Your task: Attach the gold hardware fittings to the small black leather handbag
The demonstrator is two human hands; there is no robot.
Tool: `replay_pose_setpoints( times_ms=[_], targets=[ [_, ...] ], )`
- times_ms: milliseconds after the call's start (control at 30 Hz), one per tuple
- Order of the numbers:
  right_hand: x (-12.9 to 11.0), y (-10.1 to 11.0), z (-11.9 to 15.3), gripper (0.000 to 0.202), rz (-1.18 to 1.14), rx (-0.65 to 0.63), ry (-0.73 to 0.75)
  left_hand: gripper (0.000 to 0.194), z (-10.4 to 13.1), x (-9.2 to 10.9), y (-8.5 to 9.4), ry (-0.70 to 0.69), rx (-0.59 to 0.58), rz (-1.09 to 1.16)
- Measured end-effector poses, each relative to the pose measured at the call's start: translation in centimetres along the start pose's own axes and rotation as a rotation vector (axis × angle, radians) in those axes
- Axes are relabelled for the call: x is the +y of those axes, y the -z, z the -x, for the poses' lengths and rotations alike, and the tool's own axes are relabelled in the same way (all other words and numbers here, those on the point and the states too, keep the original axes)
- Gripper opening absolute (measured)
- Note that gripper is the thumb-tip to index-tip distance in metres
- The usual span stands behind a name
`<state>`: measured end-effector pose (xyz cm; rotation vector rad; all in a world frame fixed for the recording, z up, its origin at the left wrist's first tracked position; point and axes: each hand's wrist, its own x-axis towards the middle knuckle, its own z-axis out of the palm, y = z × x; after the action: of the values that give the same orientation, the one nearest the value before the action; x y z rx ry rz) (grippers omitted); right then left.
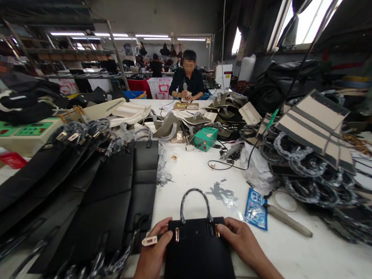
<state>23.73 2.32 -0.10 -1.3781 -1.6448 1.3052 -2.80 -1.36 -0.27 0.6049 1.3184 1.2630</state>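
A black handbag panel [199, 261] is held between my hands at the near edge of the table. Its arched handle [194, 193] is wrapped in clear plastic and stands up from the top edge. My left hand [154, 253] grips the upper left corner, its thumb beside a gold-coloured metal fitting [176, 234]. A strap tab [150, 240] with a light metal plate sticks out to the left by those fingers. Closed on the upper right corner is my right hand [240, 239], its thumb at a second gold fitting. The panel's lower edge is in shadow.
Black bag panels [109, 193] lie overlapped on the left. Pale panels with plastic-wrapped handles [316, 128] are piled on the right. Between them are a green box [205, 139], metal plates [223, 194], a blue packet [257, 209] and a tape roll [285, 201]. A co-worker [188, 80] sits opposite.
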Motion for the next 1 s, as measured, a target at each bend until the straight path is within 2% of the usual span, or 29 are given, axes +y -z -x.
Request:
replay_pose_setpoints(
  times_ms=[200,667,800,1000],
  targets=[
    [-0.4,0.9,0.3,0.048,0.0,-0.022,-0.011,0.053,-0.1,-0.1,-0.1,-0.012,-0.052,-0.011],
    [0.7,1.3,0.1,0.052,-0.016,0.008,0.003,0.052,-0.2,-0.3,-0.3,0.0,-0.041,0.007],
    [0.6,1.9,0.3,0.052,-0.175,-0.037,-0.017,0.053,-0.1,-0.2,-0.5,0.01,-0.036,0.033],
    [0.9,2.2,1.8,0.058,-0.684,-0.173,-0.153,0.047,0.1,-0.1,-0.1,0.041,-0.07,0.088]
  ],
)
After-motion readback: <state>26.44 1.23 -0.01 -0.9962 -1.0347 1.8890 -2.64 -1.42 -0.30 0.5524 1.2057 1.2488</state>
